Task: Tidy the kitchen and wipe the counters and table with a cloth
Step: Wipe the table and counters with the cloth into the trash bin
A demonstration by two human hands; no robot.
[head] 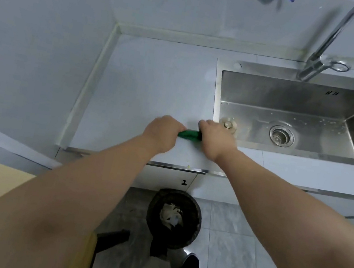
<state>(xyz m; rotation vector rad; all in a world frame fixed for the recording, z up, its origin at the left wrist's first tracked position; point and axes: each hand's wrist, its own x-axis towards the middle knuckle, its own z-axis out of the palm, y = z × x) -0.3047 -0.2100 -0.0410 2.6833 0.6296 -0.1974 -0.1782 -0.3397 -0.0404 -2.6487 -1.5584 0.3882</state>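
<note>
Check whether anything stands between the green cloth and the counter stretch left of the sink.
Nothing visible does. The left hand and right hand both grip the bunched green cloth over the pale grey counter, and no object shows on that surface from there to the wall corner. The stainless steel sink lies to the right.

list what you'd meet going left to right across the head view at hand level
left hand → green cloth → right hand → round metal cap → sink drain
</note>
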